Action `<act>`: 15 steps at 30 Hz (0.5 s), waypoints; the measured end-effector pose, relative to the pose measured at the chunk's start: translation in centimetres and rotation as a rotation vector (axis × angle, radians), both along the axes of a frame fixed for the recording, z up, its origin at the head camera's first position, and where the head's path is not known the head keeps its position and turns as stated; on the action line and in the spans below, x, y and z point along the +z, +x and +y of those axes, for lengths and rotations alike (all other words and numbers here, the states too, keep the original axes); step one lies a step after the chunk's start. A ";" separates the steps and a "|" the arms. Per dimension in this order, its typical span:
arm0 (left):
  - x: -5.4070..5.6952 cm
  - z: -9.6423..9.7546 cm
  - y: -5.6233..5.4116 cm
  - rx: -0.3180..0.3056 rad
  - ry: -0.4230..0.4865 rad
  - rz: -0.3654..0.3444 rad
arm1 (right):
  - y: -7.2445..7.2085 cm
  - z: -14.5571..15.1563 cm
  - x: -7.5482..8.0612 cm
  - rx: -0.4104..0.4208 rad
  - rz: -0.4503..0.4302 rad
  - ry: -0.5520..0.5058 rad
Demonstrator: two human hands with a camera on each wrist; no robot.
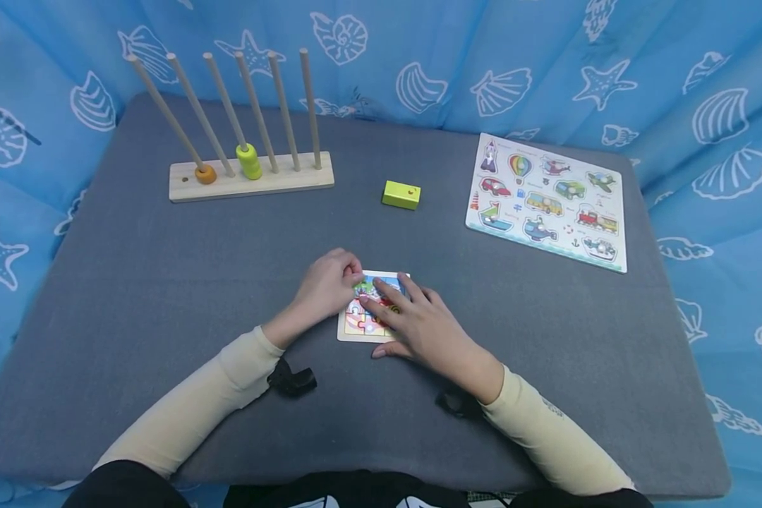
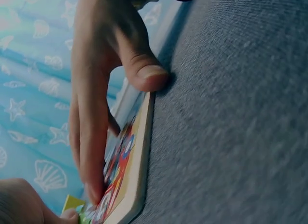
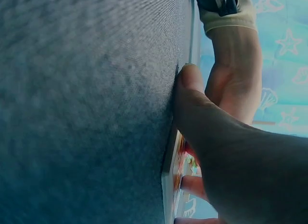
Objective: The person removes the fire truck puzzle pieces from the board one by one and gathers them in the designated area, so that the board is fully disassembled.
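Observation:
A small jigsaw puzzle [image 1: 355, 326] in a pale wooden tray lies flat before the person, its colourful picture partly covered by both hands. At the tray's upper left corner, the left hand [image 1: 327, 283] has its fingers curled in and its thumb and forefinger pinched at a greenish puzzle piece [image 1: 359, 288], mostly hidden by the fingertips. The right hand [image 1: 428, 328] reaches over from the right, fingers spread and nearly straight, their tips resting on the picture. Its thumb [image 2: 151, 77] sits against the tray's near edge, close over the cloth, in the left wrist view.
Behind stands a wooden peg rack [image 1: 260, 185] with tall rods, an orange bead [image 1: 206, 174] and lime-green beads [image 1: 249, 162]. A yellow-green block [image 1: 401, 195] lies beyond the puzzle. To the far right is a vehicle picture board [image 1: 546, 201]. The grey cloth table [image 1: 228, 261] meets a blue curtain.

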State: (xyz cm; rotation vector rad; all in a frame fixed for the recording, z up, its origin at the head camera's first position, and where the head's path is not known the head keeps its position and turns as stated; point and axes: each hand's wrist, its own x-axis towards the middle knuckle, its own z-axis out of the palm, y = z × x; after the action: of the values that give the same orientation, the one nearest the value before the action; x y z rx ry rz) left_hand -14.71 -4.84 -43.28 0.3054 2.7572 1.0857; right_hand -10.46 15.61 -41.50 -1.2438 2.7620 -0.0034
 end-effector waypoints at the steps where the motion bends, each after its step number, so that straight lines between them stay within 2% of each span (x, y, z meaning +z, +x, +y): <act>1: 0.0 -0.1 -0.1 -0.007 0.009 -0.006 | 0.0 0.0 0.0 -0.001 0.000 0.001; 8: 0.6 -1.2 -0.8 -0.095 0.038 -0.035 | 0.0 0.0 0.1 -0.001 -0.032 0.000; 12: 1.0 -1.5 -1.0 -0.146 0.021 -0.030 | 0.0 0.1 0.0 0.008 -0.029 -0.007; 15: 0.8 -1.5 -1.2 -0.165 0.009 -0.015 | 0.0 0.2 -0.1 0.010 -0.023 -0.027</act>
State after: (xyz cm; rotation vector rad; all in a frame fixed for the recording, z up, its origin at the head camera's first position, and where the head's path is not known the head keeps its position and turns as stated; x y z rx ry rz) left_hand -15.90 -6.33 -42.49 0.5136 2.6595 1.0547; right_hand -10.41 15.77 -41.59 -1.2551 2.7450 -0.0536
